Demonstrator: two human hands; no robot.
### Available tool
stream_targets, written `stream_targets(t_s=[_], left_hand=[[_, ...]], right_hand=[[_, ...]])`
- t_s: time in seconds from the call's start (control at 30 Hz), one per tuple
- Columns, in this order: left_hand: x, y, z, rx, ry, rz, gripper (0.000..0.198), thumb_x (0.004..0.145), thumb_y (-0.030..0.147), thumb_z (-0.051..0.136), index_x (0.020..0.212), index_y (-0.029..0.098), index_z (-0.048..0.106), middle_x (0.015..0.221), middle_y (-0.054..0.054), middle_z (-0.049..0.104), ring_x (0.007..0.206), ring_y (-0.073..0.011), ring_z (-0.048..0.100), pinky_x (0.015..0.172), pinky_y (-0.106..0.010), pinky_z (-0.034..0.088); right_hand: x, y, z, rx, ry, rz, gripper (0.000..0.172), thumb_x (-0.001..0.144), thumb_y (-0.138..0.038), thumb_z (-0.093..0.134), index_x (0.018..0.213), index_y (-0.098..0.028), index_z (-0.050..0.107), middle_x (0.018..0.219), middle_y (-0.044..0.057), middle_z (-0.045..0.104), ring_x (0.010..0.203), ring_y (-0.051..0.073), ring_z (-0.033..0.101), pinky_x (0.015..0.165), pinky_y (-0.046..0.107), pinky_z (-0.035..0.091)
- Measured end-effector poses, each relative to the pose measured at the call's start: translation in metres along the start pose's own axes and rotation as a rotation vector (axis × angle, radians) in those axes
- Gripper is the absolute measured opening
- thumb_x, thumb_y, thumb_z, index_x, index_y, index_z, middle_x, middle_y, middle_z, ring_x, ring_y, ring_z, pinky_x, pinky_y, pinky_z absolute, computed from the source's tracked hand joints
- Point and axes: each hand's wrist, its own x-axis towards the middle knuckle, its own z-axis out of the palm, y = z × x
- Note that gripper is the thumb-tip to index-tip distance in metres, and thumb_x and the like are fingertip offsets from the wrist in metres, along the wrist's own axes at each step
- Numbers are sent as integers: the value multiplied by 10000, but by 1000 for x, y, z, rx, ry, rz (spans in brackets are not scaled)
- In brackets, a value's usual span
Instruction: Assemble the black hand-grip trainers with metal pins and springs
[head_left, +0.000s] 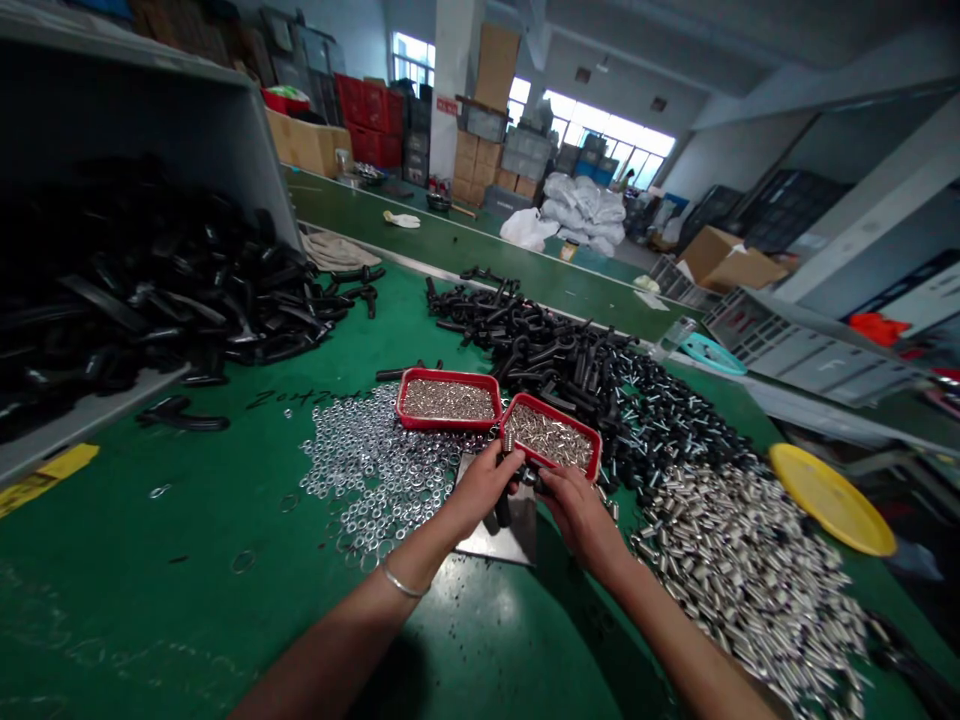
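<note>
My left hand (482,487) and my right hand (574,507) meet over a small metal plate (519,537) on the green table. Both are closed around a small dark part (525,476) with a short metal piece sticking up between the fingers. A thin bangle sits on my left wrist. Just beyond the hands stand two red trays (448,399) (553,436) filled with small silver parts. A spread of loose silver washers (375,470) lies to the left of my hands.
A heap of silver sleeves (750,565) lies at the right, with a yellow dish (831,497) beyond it. Black curved handles (555,345) are piled behind the trays, and more fill a grey bin (135,290) at left. A green conveyor (487,250) runs behind.
</note>
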Motion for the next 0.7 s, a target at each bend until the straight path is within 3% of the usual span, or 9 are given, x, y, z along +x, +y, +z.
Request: stream_targets(t_s=[0.13, 0.27, 0.37, 0.47, 0.57, 0.7], left_hand=[[3, 1, -5, 132, 23, 76, 271, 855, 435, 652, 950, 181, 645, 765, -7, 593, 618, -125, 538, 573, -215, 440], [3, 3, -9, 217, -9, 87, 257, 907, 426, 566, 987, 183, 596, 802, 11, 581, 635, -120, 542, 590, -221, 446], [1, 7, -9, 369, 35, 153, 214, 938, 389, 510, 1003, 196, 576, 849, 2, 610, 722, -142, 580, 689, -255, 469], [0, 9, -8, 577, 84, 263, 158, 951, 350, 490, 989, 209, 551, 885, -17, 642, 853, -181, 617, 815, -300, 462], [2, 4, -10, 711, 84, 328, 140, 960, 333, 467, 972, 208, 528, 887, -37, 641, 874, -207, 625, 837, -331, 463], [3, 1, -14, 760, 27, 409, 153, 967, 335, 455, 949, 202, 529, 883, -47, 634, 853, -206, 619, 840, -336, 471]], right_hand=[[-4, -2, 10, 105, -26, 52, 346, 1000, -212, 471, 1344, -231, 496, 1130, 112, 636, 1027, 240, 625, 882, 404, 546], [1, -2, 10, 146, -26, 50, 324, 990, -209, 493, 1313, -223, 513, 1126, 109, 635, 1017, 238, 619, 886, 407, 536], [10, -5, 5, 182, -33, 79, 251, 983, -258, 509, 1220, -206, 572, 1125, 125, 636, 1040, 259, 605, 914, 443, 514], [16, -16, 7, 434, -62, 331, 221, 972, -401, 536, 1060, -207, 596, 944, 76, 648, 852, 222, 624, 803, 391, 535], [16, -29, 16, 880, -142, 694, 393, 977, -575, 438, 910, -211, 568, 687, -7, 562, 554, 146, 532, 543, 291, 496], [13, -38, 21, 1203, -167, 855, 421, 885, -615, 599, 828, -199, 573, 602, -34, 538, 458, 91, 442, 413, 201, 402]])
